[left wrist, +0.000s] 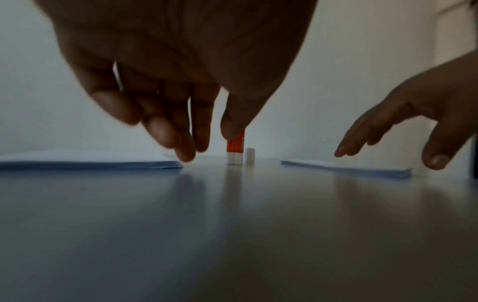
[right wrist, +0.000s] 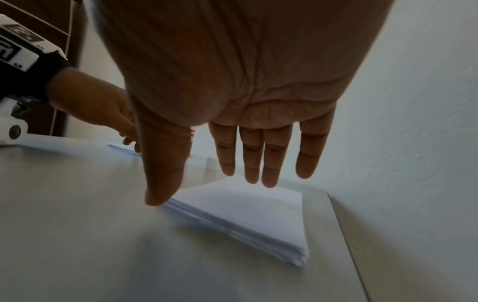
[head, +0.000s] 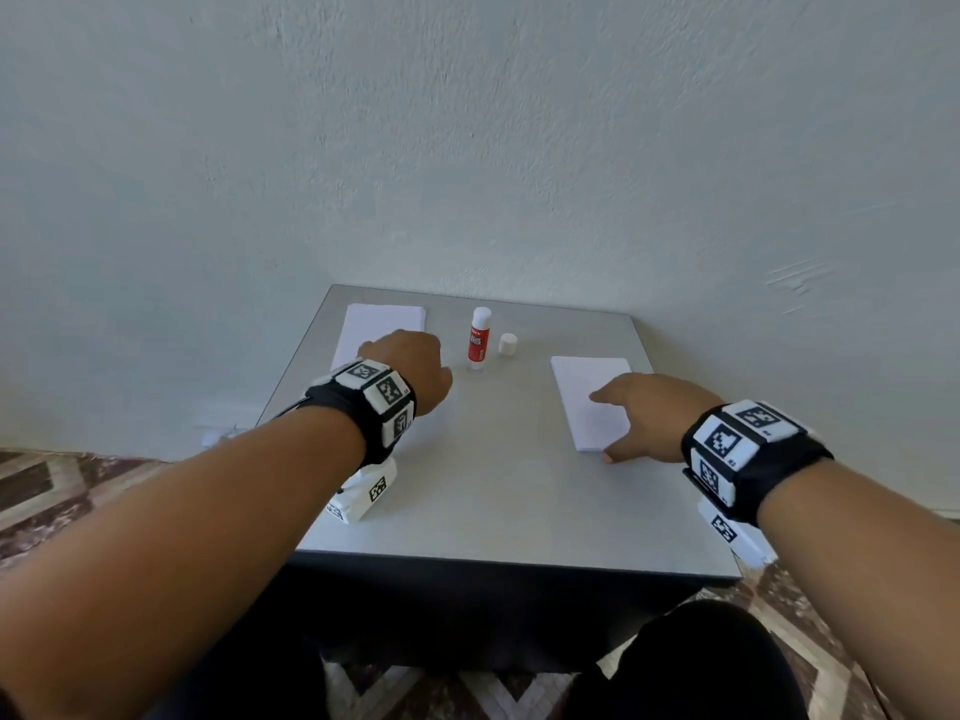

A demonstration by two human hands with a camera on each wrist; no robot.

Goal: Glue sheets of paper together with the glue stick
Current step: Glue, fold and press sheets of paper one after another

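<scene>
The glue stick (head: 478,338), red label apparently reading "GLUE STICK", stands uncapped beside its cap (head: 508,344), between two paper stacks (head: 592,402). Left hand (head: 408,367) hangs loosely curled, empty; right hand (head: 644,415) spread flat over paper.

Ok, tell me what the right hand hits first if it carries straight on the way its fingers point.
Most likely the right paper stack: the right hand is open, fingers aimed forward and down over its top sheet. The thumb is at the stack's near corner; contact cannot be told.
</scene>
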